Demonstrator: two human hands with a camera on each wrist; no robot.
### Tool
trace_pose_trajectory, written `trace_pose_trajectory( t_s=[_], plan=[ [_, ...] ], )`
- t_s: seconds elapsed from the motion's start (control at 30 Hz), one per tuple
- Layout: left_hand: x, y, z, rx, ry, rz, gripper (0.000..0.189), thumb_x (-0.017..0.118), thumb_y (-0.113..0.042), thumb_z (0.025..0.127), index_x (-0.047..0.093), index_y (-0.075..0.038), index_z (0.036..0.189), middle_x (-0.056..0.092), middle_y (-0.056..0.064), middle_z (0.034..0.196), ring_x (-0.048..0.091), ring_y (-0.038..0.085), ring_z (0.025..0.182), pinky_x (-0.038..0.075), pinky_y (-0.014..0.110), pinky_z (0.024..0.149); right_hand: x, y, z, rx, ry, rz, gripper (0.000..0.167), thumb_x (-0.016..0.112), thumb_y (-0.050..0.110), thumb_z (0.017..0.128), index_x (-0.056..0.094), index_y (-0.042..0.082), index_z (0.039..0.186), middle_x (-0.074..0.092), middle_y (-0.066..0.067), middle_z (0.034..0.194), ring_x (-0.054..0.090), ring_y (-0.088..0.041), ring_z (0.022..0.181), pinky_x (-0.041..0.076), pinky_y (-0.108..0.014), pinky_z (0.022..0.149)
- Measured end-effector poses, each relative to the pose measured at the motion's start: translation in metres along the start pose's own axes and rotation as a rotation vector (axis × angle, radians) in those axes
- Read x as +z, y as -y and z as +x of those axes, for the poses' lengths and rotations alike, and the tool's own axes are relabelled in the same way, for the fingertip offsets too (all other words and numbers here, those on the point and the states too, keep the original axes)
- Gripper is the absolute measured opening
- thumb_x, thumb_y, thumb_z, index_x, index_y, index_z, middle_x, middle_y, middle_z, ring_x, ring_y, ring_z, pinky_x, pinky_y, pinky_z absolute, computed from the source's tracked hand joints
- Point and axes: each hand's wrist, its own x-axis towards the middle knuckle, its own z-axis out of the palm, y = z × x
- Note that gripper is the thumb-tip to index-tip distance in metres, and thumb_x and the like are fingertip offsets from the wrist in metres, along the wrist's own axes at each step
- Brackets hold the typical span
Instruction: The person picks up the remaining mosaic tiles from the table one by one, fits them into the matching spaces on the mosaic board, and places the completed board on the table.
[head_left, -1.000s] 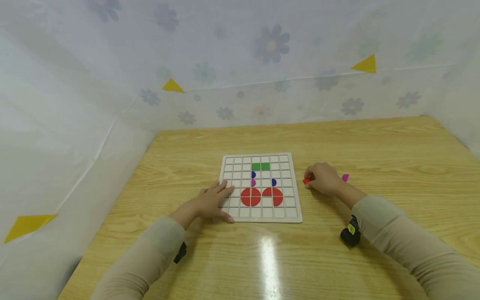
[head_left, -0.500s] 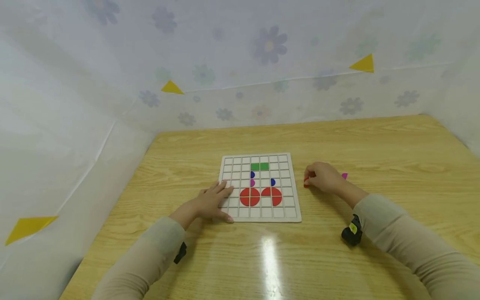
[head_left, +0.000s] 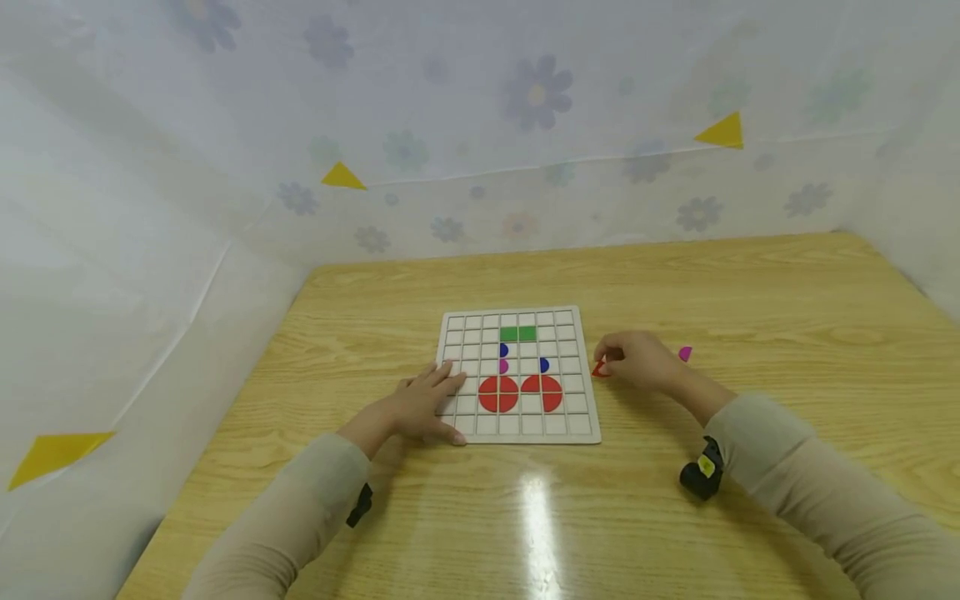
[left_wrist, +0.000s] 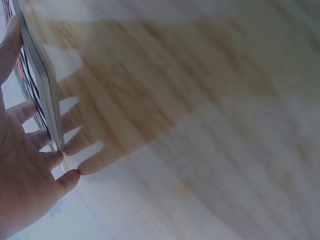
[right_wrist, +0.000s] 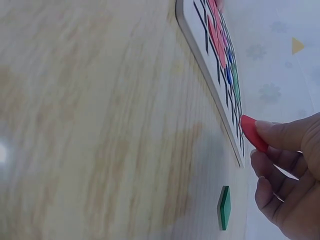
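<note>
A white grid board lies on the table with coloured flat pieces in its cells. One full red circle and a second red shape with three quarters fill lower cells. Above them sit two blue half-circles, a magenta one and two green squares. My left hand rests on the board's left edge, fingers spread. Just right of the board, my right hand pinches a red quarter-circle piece between thumb and fingers, raised off the table.
A magenta piece lies on the wooden table beyond the right wrist. In the right wrist view a green piece lies below the hand. White flowered sheeting encloses the back and sides.
My right hand has turned the red quarter-circle in its fingers and shifted slightly left towards the board. The left hand has stayed in place.
</note>
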Motion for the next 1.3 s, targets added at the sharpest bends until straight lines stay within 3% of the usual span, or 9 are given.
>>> trace_pose_trajectory(
  t_s=[0.17, 0.77, 1.3],
  plan=[
    [0.001, 0.0, 0.001, 0.008, -0.002, 0.001, 0.094, 0.06, -0.057, 0.067, 0.015, -0.018, 0.139, 0.001, 0.007, 0.144, -0.003, 0.028, 0.129, 0.011, 0.052, 0.096, 0.002, 0.006, -0.001, -0.012, -0.006, 0.019, 0.006, 0.061, 0.001, 0.075, 0.06, 0.005, 0.078, 0.054, 0.001, 0.069, 0.044, -0.014, 0.063, 0.037, -0.028, 0.056],
    [0.001, -0.001, 0.001, 0.012, -0.007, 0.002, 0.095, 0.06, -0.059, 0.066, 0.016, -0.019, 0.139, 0.001, 0.007, 0.144, -0.004, 0.028, 0.129, 0.011, 0.051, 0.096, 0.01, 0.02, -0.001, 0.061, 0.028, 0.161, 0.01, 0.063, 0.004, 0.076, 0.055, 0.004, 0.081, 0.055, -0.004, 0.075, 0.048, -0.017, 0.069, 0.04, -0.028, 0.06],
    [0.001, 0.0, 0.003, 0.003, -0.009, 0.009, 0.095, 0.06, -0.059, 0.065, 0.016, -0.019, 0.139, 0.002, 0.006, 0.144, -0.003, 0.027, 0.129, 0.011, 0.051, 0.096, 0.016, 0.032, 0.005, -0.028, 0.085, 0.15, 0.016, 0.055, -0.003, 0.08, 0.06, 0.0, 0.094, 0.053, -0.005, 0.08, 0.045, -0.018, 0.072, 0.04, -0.029, 0.061]
  ],
)
